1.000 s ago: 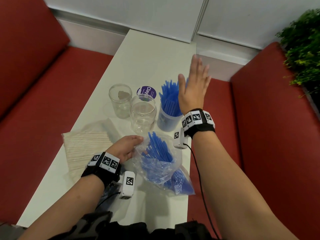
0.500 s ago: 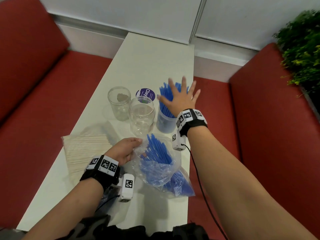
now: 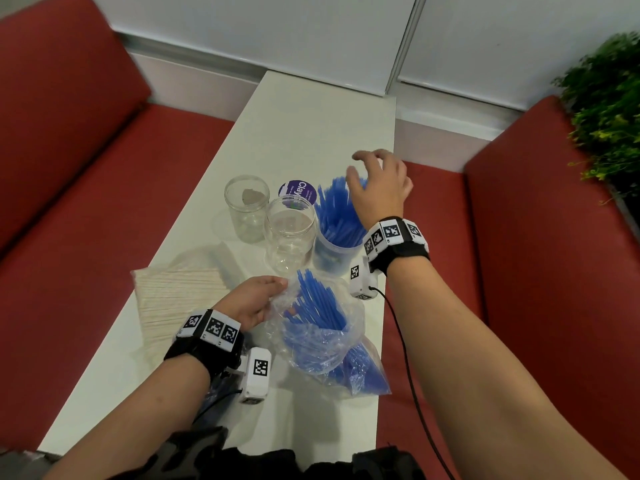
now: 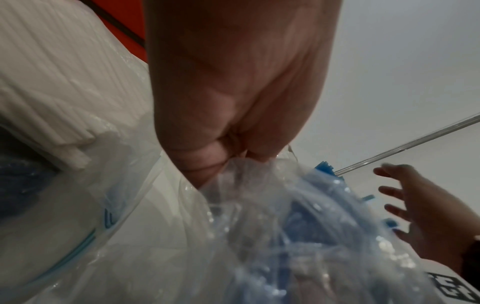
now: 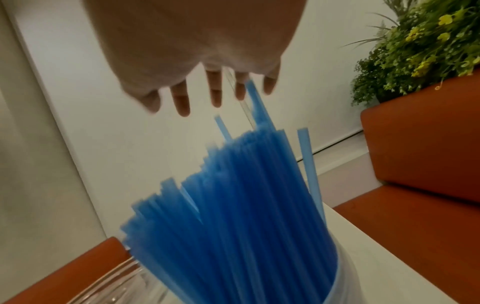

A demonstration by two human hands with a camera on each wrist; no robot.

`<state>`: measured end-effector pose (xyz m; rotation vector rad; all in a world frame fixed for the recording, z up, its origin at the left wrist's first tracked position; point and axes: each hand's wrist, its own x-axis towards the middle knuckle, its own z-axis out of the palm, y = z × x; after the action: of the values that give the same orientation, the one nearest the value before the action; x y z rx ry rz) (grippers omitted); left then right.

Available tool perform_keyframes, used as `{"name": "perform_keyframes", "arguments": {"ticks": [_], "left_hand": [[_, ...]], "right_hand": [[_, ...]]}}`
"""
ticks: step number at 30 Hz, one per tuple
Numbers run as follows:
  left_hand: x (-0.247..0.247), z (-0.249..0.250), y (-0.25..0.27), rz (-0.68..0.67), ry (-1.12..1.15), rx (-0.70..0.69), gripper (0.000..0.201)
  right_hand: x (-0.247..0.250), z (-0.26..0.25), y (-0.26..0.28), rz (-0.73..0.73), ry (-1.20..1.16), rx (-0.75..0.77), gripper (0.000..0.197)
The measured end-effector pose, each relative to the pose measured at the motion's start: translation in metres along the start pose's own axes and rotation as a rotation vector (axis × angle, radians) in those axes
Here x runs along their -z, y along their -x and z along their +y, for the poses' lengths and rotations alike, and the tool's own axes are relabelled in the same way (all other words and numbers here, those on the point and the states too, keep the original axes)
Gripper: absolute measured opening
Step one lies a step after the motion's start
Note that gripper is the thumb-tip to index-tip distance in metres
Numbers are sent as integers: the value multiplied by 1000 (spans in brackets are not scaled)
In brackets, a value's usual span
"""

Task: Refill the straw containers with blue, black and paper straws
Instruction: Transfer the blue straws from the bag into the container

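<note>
A clear container packed with upright blue straws stands at the table's right edge. My right hand hovers just over the straw tops, fingers spread and holding nothing. Two clear glass jars stand to its left without straws. My left hand pinches the rim of a clear plastic bag that holds more blue straws. A bag of white paper straws lies at the left.
A round purple lid lies behind the jars. The white table is narrow, with red bench seats on both sides. A green plant stands at the far right. A cable trails from my right wrist.
My right hand came down from raised in the air to just over the blue straws in the container, fingers now bent downward. My left hand kept its hold on the bag.
</note>
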<state>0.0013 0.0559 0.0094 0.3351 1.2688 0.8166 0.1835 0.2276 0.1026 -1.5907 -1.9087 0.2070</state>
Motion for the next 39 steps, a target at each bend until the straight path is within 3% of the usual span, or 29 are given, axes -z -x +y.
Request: {"name": "perform_keyframes", "arguments": {"ticks": [3,5,8,12,16,19,23,28,32,33,35,37,38,39], "left_hand": [[-1,0,1,8,-10,8,28],[-1,1,2,7,-14,7,27],[-1,1,1,12,-16,-4,28],[-1,1,0,19,-26,-9,27],[-2,0,-1,12,-62,-24,26],[-2,0,-1,26,-96,-30,28],[-5,-2,2,46,-129,-40,29],[-6,-2,6,31,-138,-52,27],[-6,-2,10,36,-124,-56,26],[-7,-3,11,40,-128,-57,26],[-9,-3,13,51,-129,-63,26],[-12,-3,15,59,-116,-77,27],[-13,-3,16,60,-111,-85,28],[-14,-4,17,60,-106,-91,29]], "right_hand": [[-5,6,8,-402,156,-78,73],[-11,14,15,-535,255,-7,72],[-12,16,10,-496,243,47,55],[-8,12,10,-324,237,4,52],[-11,19,26,-531,353,6,68],[-6,25,27,-406,276,-22,72],[1,29,32,-562,185,-116,81],[17,31,48,-218,-62,-191,74],[28,30,78,-111,-362,-271,31],[28,30,89,-186,-418,-315,27],[23,28,111,-487,-449,-393,24],[15,28,132,-808,-317,-422,12],[12,28,142,-900,-210,-406,13],[6,28,151,-938,-110,-382,25]]}}
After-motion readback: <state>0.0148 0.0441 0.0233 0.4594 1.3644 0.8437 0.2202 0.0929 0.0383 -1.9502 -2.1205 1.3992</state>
